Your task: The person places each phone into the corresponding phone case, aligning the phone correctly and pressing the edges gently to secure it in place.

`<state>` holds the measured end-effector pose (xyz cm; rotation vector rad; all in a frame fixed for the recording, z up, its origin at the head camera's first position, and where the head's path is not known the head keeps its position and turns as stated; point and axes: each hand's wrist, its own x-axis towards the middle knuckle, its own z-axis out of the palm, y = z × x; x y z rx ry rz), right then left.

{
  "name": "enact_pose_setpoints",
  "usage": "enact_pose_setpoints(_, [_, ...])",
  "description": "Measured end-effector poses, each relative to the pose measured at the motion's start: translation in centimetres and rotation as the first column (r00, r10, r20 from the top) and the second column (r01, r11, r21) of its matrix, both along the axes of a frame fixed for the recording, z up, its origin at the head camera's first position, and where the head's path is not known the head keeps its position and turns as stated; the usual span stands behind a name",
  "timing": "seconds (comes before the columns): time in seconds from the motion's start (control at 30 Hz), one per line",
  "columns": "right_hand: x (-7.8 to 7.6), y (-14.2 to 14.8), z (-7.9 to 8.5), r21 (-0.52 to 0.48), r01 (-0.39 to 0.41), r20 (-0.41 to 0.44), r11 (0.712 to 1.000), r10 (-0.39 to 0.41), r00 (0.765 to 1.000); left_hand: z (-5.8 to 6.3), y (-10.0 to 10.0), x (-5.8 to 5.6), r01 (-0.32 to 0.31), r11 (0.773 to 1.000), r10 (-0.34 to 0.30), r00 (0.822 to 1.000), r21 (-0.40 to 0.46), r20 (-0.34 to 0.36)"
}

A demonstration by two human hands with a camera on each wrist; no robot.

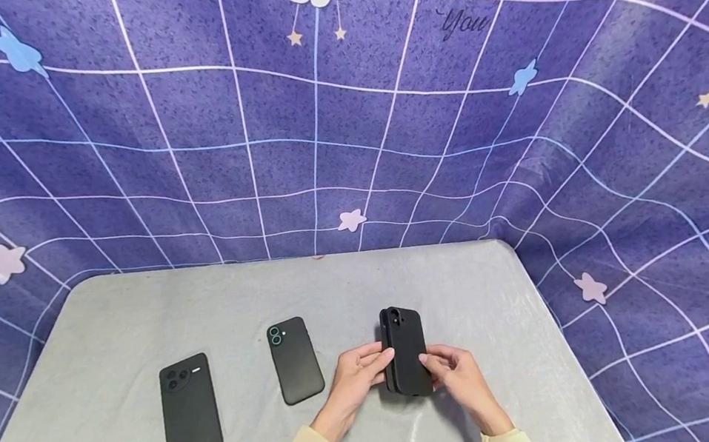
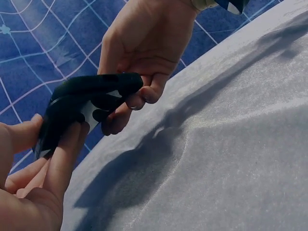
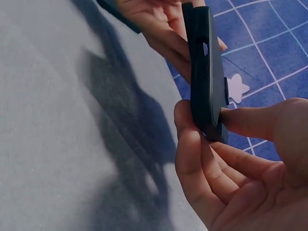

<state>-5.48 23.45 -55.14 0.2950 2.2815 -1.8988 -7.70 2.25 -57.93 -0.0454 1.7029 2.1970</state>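
Observation:
A black phone case (image 1: 411,359) with a camera cutout is held up over the table, its back facing up. A second flat black layer (image 1: 385,330) shows along its left side, offset from it. My left hand (image 1: 352,382) pinches the left edge, thumb on top. On the right edge, my right hand (image 1: 461,379) grips with thumb and fingers. In the left wrist view the black case (image 2: 62,108) looks bent or spread into two layers. Light passes through a slot in the case (image 3: 202,82) in the right wrist view. The inner faces are mostly hidden.
A black phone-shaped item (image 1: 297,366) with two camera rings lies left of my hands. Farther left is a larger black one (image 1: 191,418) with a round camera block. Both lie on the grey cloth-covered table (image 1: 456,275). A purple patterned curtain (image 1: 280,163) surrounds the table.

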Motion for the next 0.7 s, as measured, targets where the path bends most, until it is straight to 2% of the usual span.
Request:
enact_pose_setpoints(0.17, [-0.01,0.09,0.04,-0.044,-0.018,0.007,0.999,0.018,1.0,0.03,0.05,-0.06,0.012,0.999,-0.012,1.0,0.029,-0.006])
enact_pose_setpoints(0.33, [-0.05,0.04,0.02,-0.093,0.004,0.038,0.996,0.0,0.999,0.15,-0.01,0.04,0.024,0.999,-0.023,1.0,0.031,-0.013])
enact_pose_setpoints(0.57, [0.05,-0.12,-0.25,-0.104,0.031,0.037,0.994,-0.027,0.999,0.32,0.09,0.07,0.033,0.999,-0.034,0.999,-0.01,-0.04])
enact_pose_setpoints(0.7, [0.09,-0.24,-0.38,-0.1,0.045,0.031,0.994,-0.042,0.999,0.45,0.2,0.12,0.05,0.997,-0.055,0.996,-0.062,-0.076])
